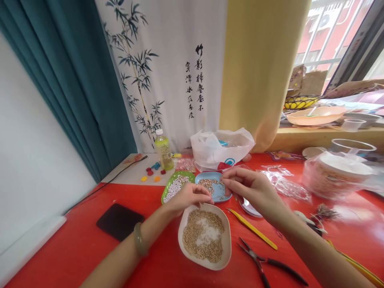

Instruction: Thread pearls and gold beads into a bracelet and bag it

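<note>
My left hand [192, 195] hovers over the far rim of a cream bowl [182, 244], its thumb and fingers drawn together. Small gold beads [198, 240] cover most of that bowl's bottom. Beside the blue tray [227, 193], my right hand [250, 185] is closed in a pinch. Whatever lies in either pinch is too small to make out. The blue tray carries copper-coloured beads [208, 184]. White pearl-like beads [176, 187] fill a green tray [164, 193], partly hidden behind my left hand. Under my right hand shows part of a round white lid or dish [250, 209].
Yellow tweezers [253, 229] and black-handled pliers [259, 260] lie right of the bowl. A black phone [120, 221] rests at left. Behind stand a bottle [164, 151] and a white plastic bag [210, 150]. A wrapped tub [336, 174] and plastic packets [285, 184] occupy the right.
</note>
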